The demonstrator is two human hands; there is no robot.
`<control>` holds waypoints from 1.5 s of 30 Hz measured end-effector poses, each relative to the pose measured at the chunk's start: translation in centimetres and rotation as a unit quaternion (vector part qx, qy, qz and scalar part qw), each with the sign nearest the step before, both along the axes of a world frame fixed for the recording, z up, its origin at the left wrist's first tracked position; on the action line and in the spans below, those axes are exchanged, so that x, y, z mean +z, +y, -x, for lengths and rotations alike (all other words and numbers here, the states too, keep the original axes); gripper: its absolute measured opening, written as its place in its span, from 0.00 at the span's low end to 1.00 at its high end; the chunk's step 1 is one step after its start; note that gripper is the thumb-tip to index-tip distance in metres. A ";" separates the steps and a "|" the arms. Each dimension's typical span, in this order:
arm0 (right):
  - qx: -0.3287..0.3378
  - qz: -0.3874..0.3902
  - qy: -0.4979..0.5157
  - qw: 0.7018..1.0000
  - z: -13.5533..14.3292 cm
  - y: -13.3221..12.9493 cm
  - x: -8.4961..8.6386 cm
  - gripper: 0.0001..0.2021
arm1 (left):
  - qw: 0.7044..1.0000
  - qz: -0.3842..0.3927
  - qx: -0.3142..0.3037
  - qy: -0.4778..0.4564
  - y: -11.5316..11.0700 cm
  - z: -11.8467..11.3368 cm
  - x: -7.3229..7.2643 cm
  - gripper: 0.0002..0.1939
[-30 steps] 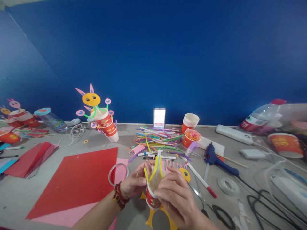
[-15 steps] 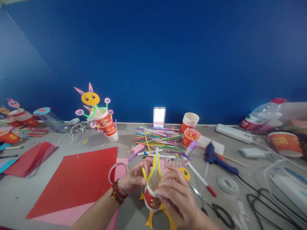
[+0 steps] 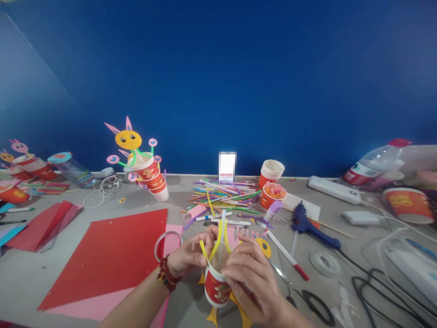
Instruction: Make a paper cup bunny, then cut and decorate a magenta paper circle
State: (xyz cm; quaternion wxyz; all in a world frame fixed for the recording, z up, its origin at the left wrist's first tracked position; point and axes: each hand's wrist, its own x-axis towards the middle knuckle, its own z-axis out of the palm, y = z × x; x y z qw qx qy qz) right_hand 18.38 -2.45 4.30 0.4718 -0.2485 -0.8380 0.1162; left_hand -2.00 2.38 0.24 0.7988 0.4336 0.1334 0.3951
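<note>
Between my hands is a red and white paper cup (image 3: 217, 288), tilted toward me. Several yellow pipe cleaners (image 3: 215, 246) and a pale stick (image 3: 222, 237) rise out of it. My left hand (image 3: 195, 249) pinches the cup's left rim, where one yellow pipe cleaner leans outward. Closed round the right side of the rim is my right hand (image 3: 251, 275); its fingertips inside the cup are partly hidden. Orange paper scraps (image 3: 212, 316) lie beneath the cup. A small yellow rabbit face cutout (image 3: 263, 247) lies just beyond my right hand.
Red paper (image 3: 112, 255) covers the left. A cup figure (image 3: 150, 171) stands behind it. Coloured pipe cleaners (image 3: 225, 196) are piled ahead, near stacked cups (image 3: 271, 173). At right are a blue glue gun (image 3: 312, 230), clear tape (image 3: 325, 263), scissors (image 3: 317, 307) and cables (image 3: 375, 287).
The cup has tipped slightly, its base lower and more of its printed front showing. The left yellow pipe cleaner has shifted a little left. Both hands keep their grip.
</note>
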 end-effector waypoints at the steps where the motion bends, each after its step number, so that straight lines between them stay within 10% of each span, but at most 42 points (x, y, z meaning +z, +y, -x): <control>1: 0.000 0.001 0.000 1.000 0.0 0.0 0.0 0.13 | 1.000 0.000 0.000 0.000 0.0 0.0 0.0 0.15; 45: -0.016 -0.010 0.000 1.000 0.2 -0.1 0.0 0.11 | 0.996 0.068 -0.024 -0.051 -0.7 -1.3 1.0 0.25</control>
